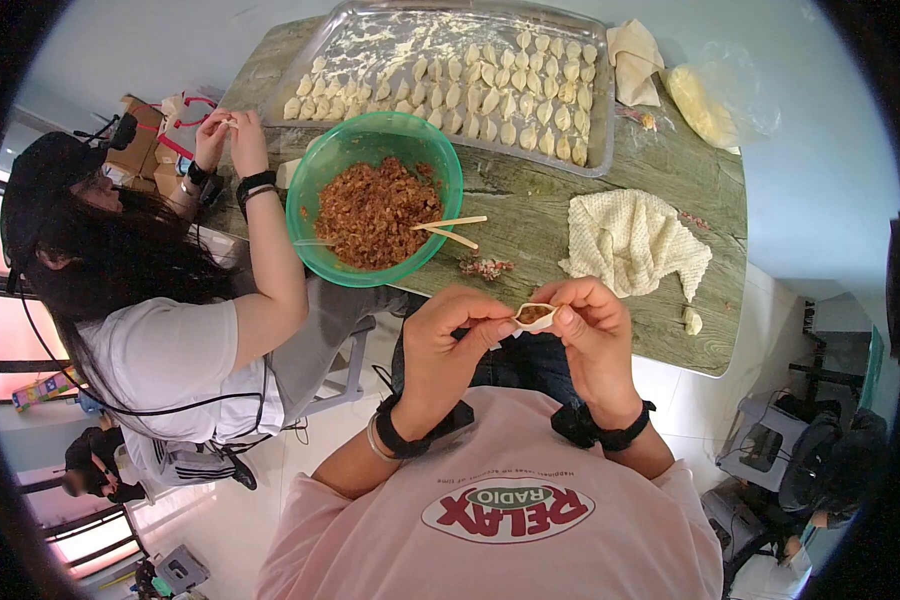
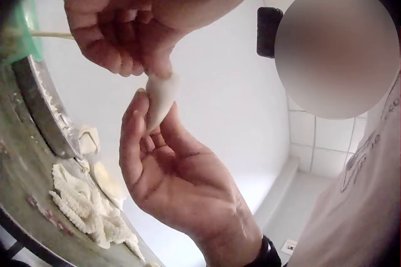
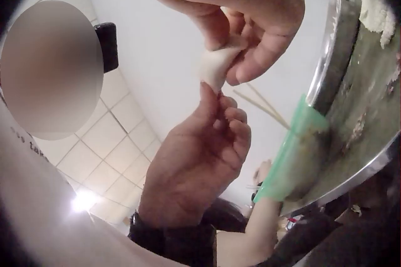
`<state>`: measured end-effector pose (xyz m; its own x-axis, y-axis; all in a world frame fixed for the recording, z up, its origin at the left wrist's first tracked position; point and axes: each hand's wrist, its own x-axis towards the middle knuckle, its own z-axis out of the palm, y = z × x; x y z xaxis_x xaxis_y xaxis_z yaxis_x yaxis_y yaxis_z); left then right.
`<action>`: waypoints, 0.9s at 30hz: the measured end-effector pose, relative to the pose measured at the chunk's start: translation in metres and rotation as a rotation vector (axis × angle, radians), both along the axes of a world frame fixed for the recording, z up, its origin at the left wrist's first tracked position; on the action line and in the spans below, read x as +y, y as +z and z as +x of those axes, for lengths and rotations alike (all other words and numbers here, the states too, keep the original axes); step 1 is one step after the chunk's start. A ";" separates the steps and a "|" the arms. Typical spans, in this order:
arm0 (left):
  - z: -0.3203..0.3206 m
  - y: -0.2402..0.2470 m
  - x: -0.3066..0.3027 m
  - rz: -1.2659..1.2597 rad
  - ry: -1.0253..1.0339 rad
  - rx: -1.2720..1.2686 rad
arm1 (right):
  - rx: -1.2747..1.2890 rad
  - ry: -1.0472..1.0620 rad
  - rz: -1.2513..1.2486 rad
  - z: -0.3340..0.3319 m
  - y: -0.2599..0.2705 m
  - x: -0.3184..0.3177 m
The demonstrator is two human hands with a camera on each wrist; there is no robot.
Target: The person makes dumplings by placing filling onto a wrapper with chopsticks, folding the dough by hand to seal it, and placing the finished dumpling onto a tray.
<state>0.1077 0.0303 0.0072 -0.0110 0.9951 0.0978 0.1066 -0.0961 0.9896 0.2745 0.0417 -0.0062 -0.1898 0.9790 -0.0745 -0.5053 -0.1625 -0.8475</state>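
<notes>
A dumpling (image 1: 536,317) with brown filling showing in its open top is held between both hands in front of the chest. My left hand (image 1: 452,338) pinches one end of the wrapper between thumb and fingers. The opposite end is pinched by my right hand (image 1: 600,335). From the wrist views the underside of the white wrapper (image 2: 161,99) appears smooth and rounded. Left of the hands, a green bowl (image 1: 300,225) holds brown minced filling (image 1: 375,210), with light wooden sticks (image 1: 452,222) leaning in it.
A metal tray (image 1: 602,150) with rows of dumplings and scattered flour lies at the table's far side. A cream cloth (image 1: 635,240) rests to the right, near a bag of yellow contents (image 1: 700,105). Another person (image 1: 150,300) sits at the left, hands raised beside the tray.
</notes>
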 end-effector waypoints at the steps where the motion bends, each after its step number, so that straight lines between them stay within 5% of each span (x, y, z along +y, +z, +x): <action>1: -0.001 -0.001 0.001 0.029 -0.009 0.035 | 0.000 -0.001 -0.001 0.000 0.000 0.000; 9: 0.001 0.003 0.004 0.047 -0.047 0.064 | -0.076 -0.017 0.041 0.001 0.002 -0.001; 11: 0.004 0.000 0.002 -0.033 0.003 -0.183 | -0.088 -0.016 0.056 0.001 0.001 -0.001; 17: -0.003 -0.002 0.005 0.089 -0.054 0.067 | -0.122 0.007 0.112 -0.001 0.001 -0.001; 27: 0.000 0.001 0.006 0.018 -0.044 -0.030 | -0.166 -0.018 0.148 -0.001 0.001 -0.002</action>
